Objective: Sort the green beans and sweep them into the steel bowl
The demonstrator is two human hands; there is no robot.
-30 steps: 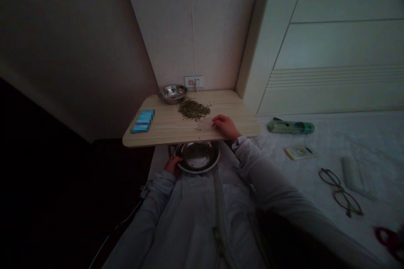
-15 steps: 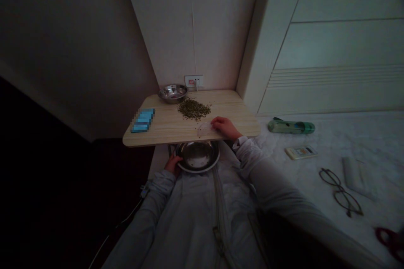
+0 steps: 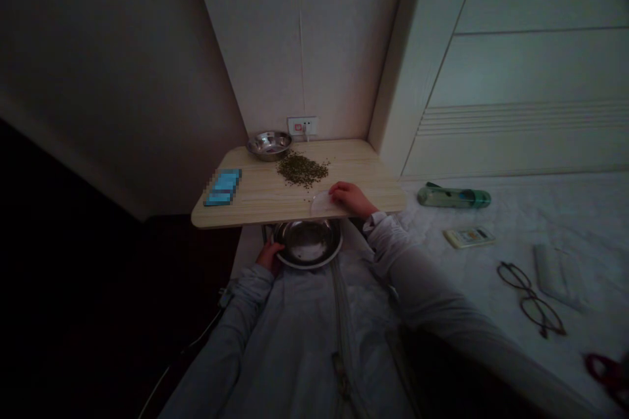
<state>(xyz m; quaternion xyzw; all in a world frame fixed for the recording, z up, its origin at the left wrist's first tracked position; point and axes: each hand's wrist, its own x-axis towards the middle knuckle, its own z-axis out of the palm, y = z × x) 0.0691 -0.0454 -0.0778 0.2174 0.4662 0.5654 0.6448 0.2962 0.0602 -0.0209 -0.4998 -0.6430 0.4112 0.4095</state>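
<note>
My left hand (image 3: 270, 257) grips the left rim of a wide steel bowl (image 3: 308, 245), held just below the front edge of a small wooden table (image 3: 255, 202). Fingers closed, my right hand (image 3: 350, 197) pinches a thin clear plastic disc, perhaps a lid (image 3: 322, 202), low over the tabletop near that edge. Beyond the disc, small dark green beans or seeds (image 3: 302, 170) lie spread in a loose pile, with a few strays towards me. A second steel bowl (image 3: 269, 145) stands at the table's back left, beside the pile.
A phone with a blurred blue screen (image 3: 223, 187) lies on the table's left. On the bed to the right are a green bottle (image 3: 453, 197), a pale device (image 3: 469, 237), eyeglasses (image 3: 531, 298) and a red-handled object (image 3: 607, 370). A socket (image 3: 302, 125) is behind the table.
The clear disc has shifted slightly to the right and sits nearer the table's front edge. My left hand and the bowl it holds stay in place.
</note>
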